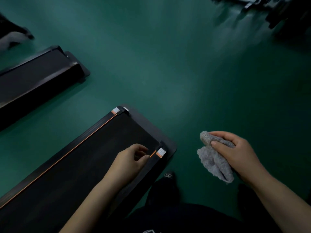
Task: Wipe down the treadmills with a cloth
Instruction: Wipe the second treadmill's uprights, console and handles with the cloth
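Grey fluffy cloth (213, 160), soft, light, bunchable anywhere, sits clamped in right hand (235, 148) just right of near treadmill (84, 165), while left hand (131, 158) hovers loosely curled over its end corner, seemingly empty.

A dark green floor (168, 64) fills the view. A black treadmill (75, 165) lies low on it at lower left, angled up to the right, on a dark mat (170, 147) that shows past its end. A second treadmill (33, 73) lies well apart at upper left on its own mat (85, 71). Blurred dark equipment (277, 12) stands at upper right. A black shoe (168, 179) stands just beside the near mat.
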### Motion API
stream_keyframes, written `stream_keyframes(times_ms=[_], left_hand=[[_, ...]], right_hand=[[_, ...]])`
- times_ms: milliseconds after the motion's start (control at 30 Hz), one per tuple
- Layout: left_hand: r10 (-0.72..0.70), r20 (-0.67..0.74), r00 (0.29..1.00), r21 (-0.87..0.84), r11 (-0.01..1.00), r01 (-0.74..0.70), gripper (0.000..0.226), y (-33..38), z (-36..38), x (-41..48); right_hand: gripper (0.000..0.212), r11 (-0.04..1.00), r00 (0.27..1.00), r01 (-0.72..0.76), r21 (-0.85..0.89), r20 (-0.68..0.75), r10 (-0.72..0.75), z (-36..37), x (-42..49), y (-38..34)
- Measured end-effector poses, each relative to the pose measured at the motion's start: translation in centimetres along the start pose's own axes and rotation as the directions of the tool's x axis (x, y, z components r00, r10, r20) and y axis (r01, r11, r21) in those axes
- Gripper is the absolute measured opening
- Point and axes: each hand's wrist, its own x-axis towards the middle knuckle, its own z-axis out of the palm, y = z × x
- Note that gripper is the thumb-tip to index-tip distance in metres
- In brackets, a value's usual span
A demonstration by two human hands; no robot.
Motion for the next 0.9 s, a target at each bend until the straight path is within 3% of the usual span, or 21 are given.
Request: stream_keyframes(times_ms=[300,533,767,900], left_hand=[[0.041,0.007,0.999,0.060,0.997,-0.042,0.019,6.8,-4.0,17.7],[-0.028,-0.101,0.994,0.051,0.998,0.033,0.016,11.7,-5.4,29.3],[-0.201,-0.268,0.942,-0.140,0.976,0.168,0.016,17.4,-4.7,40.7],[-0.258,-0.316,0.913,-0.197,0.959,0.203,0.013,20.2,-6.2,44.1]], right_hand=[[0.020,1.000,1.000,-0.013,-0.006,-0.024,0.013,-4.1,15.9,-5.7],[0.017,0.992,0.993,-0.116,0.042,0.001,0.116,-8.1,29.8,-7.0],[0.016,0.988,0.974,-0.132,0.075,0.195,0.116,-11.2,49.1,-12.1],[0.042,0.988,0.914,-0.144,0.056,0.391,0.111,-11.1,57.0,-16.3]])
